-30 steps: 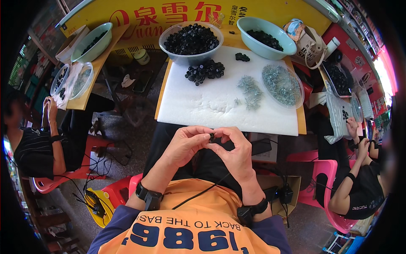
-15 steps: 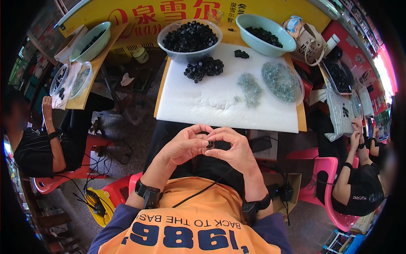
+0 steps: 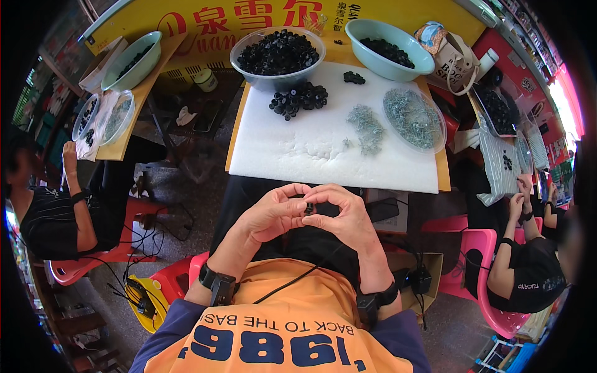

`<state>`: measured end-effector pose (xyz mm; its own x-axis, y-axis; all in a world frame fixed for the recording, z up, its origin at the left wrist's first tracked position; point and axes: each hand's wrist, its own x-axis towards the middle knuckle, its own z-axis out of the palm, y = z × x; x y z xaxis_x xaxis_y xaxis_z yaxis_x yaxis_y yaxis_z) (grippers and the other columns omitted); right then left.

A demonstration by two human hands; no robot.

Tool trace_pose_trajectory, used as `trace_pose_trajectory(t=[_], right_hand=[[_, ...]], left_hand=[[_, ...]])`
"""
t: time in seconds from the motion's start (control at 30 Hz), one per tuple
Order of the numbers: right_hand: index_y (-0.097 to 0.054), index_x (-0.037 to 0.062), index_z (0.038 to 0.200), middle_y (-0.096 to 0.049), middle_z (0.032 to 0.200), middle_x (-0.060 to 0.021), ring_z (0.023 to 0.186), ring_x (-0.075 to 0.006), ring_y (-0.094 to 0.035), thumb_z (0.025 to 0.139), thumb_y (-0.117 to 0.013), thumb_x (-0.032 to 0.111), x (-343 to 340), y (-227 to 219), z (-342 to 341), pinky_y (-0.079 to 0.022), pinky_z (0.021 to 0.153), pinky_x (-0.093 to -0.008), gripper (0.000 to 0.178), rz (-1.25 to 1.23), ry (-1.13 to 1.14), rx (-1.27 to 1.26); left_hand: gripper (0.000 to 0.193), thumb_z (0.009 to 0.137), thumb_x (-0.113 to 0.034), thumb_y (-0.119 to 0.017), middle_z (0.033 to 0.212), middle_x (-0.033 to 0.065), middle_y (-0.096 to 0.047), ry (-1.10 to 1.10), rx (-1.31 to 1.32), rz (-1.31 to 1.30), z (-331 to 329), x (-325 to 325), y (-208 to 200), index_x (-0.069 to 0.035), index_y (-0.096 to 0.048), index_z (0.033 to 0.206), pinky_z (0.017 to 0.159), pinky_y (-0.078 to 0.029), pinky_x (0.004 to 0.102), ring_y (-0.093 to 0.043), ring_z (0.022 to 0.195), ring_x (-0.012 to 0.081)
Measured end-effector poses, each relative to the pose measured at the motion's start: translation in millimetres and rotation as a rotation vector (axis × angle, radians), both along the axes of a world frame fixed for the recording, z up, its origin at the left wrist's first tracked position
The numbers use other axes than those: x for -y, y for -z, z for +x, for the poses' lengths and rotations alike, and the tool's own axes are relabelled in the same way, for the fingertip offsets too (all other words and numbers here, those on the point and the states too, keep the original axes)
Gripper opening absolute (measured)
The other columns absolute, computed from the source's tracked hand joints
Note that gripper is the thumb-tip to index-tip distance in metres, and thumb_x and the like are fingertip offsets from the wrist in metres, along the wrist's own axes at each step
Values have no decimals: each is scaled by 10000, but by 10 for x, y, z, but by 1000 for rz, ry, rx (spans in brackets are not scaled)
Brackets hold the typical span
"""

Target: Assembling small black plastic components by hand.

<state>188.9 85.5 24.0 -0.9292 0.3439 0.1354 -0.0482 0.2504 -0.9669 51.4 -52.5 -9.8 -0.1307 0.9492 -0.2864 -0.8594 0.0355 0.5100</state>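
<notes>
Just in front of the table's near edge, a small black part [image 3: 309,209] sits between the fingertips of both my hands. My left hand [image 3: 273,213] pinches it from one side with thumb and forefinger. On the other side, my right hand [image 3: 343,217] has thumb and fingers curled around it. The fingers hide much of the part. Beyond them, a white foam sheet [image 3: 280,149] carries a pile of similar black parts [image 3: 298,101], a smaller black cluster [image 3: 354,78] and a heap of thin, pale metal pieces [image 3: 367,128].
A clear tub [image 3: 278,79] heaped with black parts and a pale green basin [image 3: 423,67] stand at the back. A round clear tray [image 3: 388,118] of metal pieces is on the right. People sit at side tables, left and right, on pink and red chairs [image 3: 482,267].
My hands stay almost in place, still pinching the black part, with slight finger movement. At the far right, another person's hands have shifted a little.
</notes>
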Motion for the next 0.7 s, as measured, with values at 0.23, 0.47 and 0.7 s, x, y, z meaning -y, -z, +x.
trace_pose_trajectory(t=[0.23,0.47,0.7], right_hand=[[-706,49,966,-674,1030,-70,992,-176,-623,714,-815,157,-21,6,-11,-467,903,-296,295,-16,-1,14],[-709,50,982,-676,1041,-69,1002,-180,-621,715,-811,152,0,34,-13,-472,899,-300,304,-11,-5,25],[-706,50,979,-681,1027,-80,993,-202,-621,703,-813,142,-19,95,-36,-484,886,-311,310,60,-7,-35]], left_hand=[[383,793,-50,-752,1010,59,-589,-5,-13,8,-32,-23,31,-16,-550,1117,801,-559,295,-633,913,156],[427,793,-10,-737,992,61,-621,1,-68,-1,-51,6,39,-12,-514,1158,803,-547,278,-637,904,141],[447,790,-25,-748,1002,57,-627,17,-123,-4,-85,19,52,-17,-511,1169,821,-539,281,-634,901,128]])
